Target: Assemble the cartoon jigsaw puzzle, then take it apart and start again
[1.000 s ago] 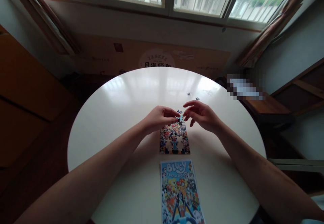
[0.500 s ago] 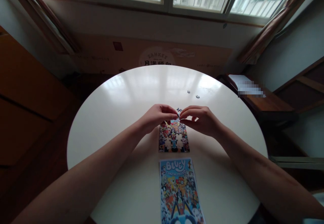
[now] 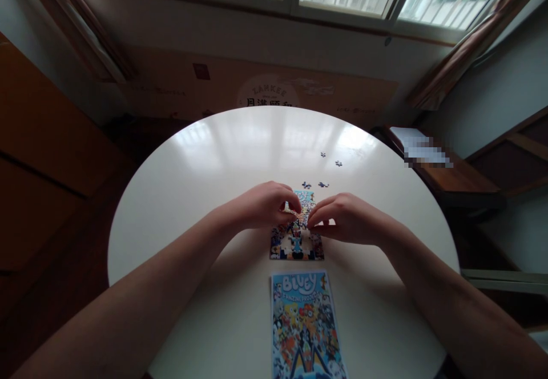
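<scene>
A small jigsaw puzzle lies flat on the white table, partly hidden under both hands, with pale gaps in its lower half. My left hand is over its left side, thumb and fingers curled together near the middle; whatever they pinch is too small to make out. From the right, my right hand reaches to the puzzle's right part, its fingertips closed together low over the surface. Any piece in them is hidden. Just beyond the puzzle lie two loose puzzle pieces, one dark piece and another piece.
A colourful reference picture sheet with "Bluey" lettering lies nearer me on the round white table. Farther off are two more pieces, a far piece and its neighbour. A wooden side table with papers stands right.
My hands, which met near the puzzle's top edge, have moved nearer me and slightly apart, down over its middle. The puzzle's top and a loose piece behind the right hand now show.
</scene>
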The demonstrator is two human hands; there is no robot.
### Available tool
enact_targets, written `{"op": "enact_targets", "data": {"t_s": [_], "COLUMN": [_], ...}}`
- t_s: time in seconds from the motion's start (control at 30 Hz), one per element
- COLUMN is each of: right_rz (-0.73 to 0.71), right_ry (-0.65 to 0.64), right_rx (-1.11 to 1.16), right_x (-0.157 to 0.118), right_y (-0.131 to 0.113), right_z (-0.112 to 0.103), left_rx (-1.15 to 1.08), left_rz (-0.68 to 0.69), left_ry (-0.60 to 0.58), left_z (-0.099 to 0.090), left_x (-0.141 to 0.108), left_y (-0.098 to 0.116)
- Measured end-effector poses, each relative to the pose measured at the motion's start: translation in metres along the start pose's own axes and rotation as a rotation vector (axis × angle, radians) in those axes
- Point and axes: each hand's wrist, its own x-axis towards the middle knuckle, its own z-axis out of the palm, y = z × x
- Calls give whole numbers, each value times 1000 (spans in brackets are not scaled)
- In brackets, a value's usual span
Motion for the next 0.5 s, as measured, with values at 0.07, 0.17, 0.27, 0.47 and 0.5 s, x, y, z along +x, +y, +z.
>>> {"op": "enact_targets", "data": {"t_s": [0.07, 0.17, 0.27, 0.47, 0.5], "right_rz": [5, -4, -11, -34, -32], "right_ry": [-11, -23, -26, -32, -33], "right_rx": [-34, -63, -86, -91, -90], "right_x": [1, 1, 2, 3, 2], "right_y": [-1, -2, -3, -4, -3], "right_z": [2, 4, 4, 3, 3], "left_rx": [10, 35, 55, 86, 92], "left_rz": [16, 13, 10, -20, -23], "left_ry": [-41, -73, -81, -53, -48], "left_z": [2, 3, 3, 7, 8], "left_x": [0, 1, 2, 3, 3], "left_y": [-1, -2, -1, 3, 3]}}
